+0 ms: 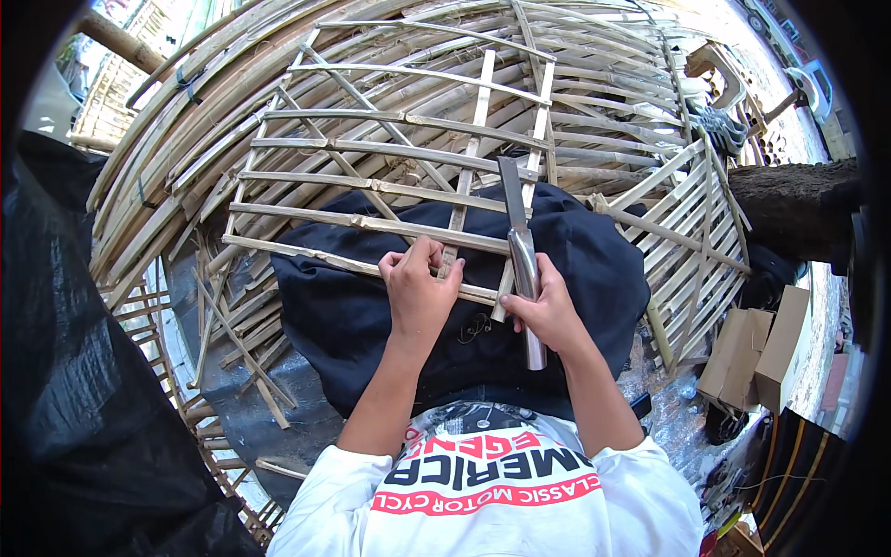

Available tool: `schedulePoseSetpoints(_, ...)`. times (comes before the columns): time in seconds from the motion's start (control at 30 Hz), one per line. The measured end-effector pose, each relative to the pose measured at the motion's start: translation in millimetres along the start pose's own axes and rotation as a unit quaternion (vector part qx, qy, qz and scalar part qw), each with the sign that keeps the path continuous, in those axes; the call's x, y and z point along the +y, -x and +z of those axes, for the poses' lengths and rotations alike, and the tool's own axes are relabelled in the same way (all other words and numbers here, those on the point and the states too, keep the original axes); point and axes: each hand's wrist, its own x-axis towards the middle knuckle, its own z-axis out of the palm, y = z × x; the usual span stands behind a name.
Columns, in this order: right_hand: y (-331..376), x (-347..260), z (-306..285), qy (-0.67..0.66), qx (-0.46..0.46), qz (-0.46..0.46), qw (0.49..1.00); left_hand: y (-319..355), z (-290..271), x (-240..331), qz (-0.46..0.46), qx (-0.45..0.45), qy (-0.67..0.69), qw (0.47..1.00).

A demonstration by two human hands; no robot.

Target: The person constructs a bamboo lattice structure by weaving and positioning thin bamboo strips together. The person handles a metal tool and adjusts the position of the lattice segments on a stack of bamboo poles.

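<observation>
Over my lap lies a lattice frame of split bamboo slats (pixel 357 223), with long slats crossed by upright and diagonal ones. The fingers of my left hand (pixel 422 283) are pinched on the near end of an upright bamboo slat (pixel 458 215), beside the lowest long slat. My right hand (pixel 545 306) is wrapped round the shiny metal handle of a knife (pixel 525 269). Its flat grey blade (pixel 511 190) points away from me, across the lattice's right side. My right thumb is close to the near end of the right-hand upright slat. A dark cloth (pixel 594 251) covers my lap beneath the frame.
Long bamboo strips (pixel 186 158) are piled beyond the frame, and short offcuts (pixel 255 343) lie at the left. Another bamboo lattice (pixel 682 241) stands at the right, near a cardboard box (pixel 742 357) and a thick log (pixel 789 209). Black sheeting (pixel 83 353) hangs at the far left.
</observation>
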Motion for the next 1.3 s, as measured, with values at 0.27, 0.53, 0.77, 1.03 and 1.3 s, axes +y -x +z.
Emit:
schedulePoseSetpoints(0.27, 4.6, 7.1, -0.6, -0.001, -0.01, 0.01, 1.0, -4.9, -8.8, 6.1, -0.07, -0.096, -0.133, 0.984)
schedulePoseSetpoints(0.53, 5.1, 9.1, -4.0, 0.002, -0.009, 0.012, 1.0, 6.4, -9.5, 2.5, -0.039, -0.108, -0.065, 0.991)
schedulePoseSetpoints(0.77, 7.0, 8.2, -4.7, -0.013, 0.0, 0.009, 1.0, 15.7, -2.6, -1.2, 0.005, -0.062, -0.063, 0.996)
schedulePoseSetpoints(1.03, 4.0, 19.1, -1.8, -0.037, 0.004, 0.002, 0.999, 17.6, -6.4, 1.8, 0.039, -0.063, -0.092, 0.993)
schedulePoseSetpoints(1.3, 2.4, 29.0, 2.6, -0.108, 0.009, -0.008, 0.994, 18.1, -10.6, -1.6, 0.019, -0.086, -0.084, 0.993)
